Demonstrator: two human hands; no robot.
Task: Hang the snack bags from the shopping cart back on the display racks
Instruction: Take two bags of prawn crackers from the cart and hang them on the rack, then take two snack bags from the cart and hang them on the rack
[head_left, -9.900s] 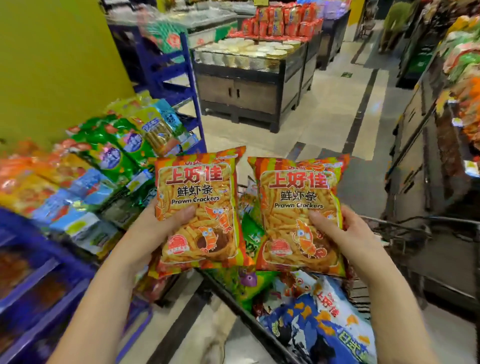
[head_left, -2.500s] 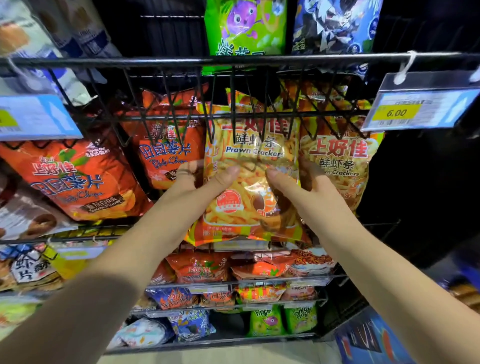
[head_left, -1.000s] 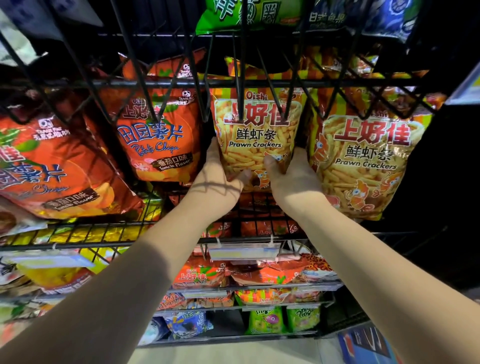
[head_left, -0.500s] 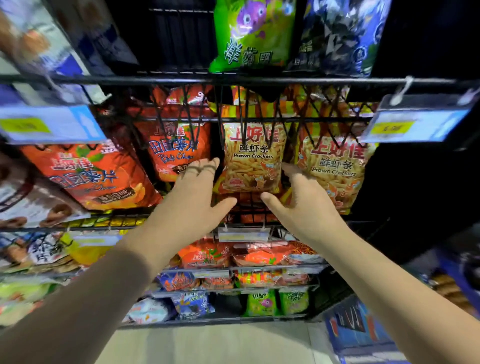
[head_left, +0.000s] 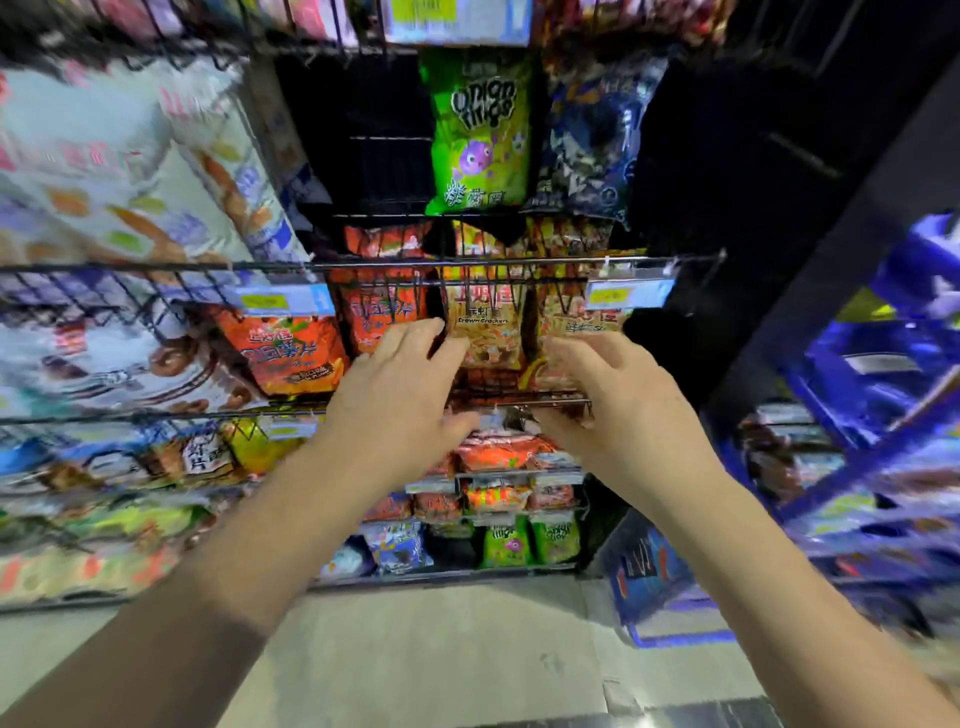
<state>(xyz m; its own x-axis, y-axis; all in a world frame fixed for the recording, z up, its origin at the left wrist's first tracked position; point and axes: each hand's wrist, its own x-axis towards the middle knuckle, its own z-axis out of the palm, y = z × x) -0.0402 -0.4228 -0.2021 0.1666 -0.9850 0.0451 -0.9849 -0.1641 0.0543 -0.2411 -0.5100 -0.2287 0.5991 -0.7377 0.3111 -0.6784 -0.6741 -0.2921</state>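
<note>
A yellow prawn cracker bag (head_left: 484, 327) hangs on the black wire display rack (head_left: 395, 264), with a second prawn cracker bag (head_left: 571, 322) hanging to its right. My left hand (head_left: 400, 384) hovers in front of the rack, left of the middle bag, fingers relaxed and holding nothing. My right hand (head_left: 618, 395) is spread below the right bag, also with nothing in it. Both hands are apart from the bags. The shopping cart is out of view.
Orange potato chip bags (head_left: 288, 353) hang at the left, a green onion rings bag (head_left: 478, 135) and a blue bag (head_left: 592, 140) above. Lower shelves (head_left: 498, 493) hold small snack packs. A blue rack (head_left: 893, 374) stands at the right. Pale floor (head_left: 441, 649) lies below.
Both prawn cracker bags went from my hands onto the rack. Since half a second ago my hands have drawn back from the hanging bag and the view has pulled away.
</note>
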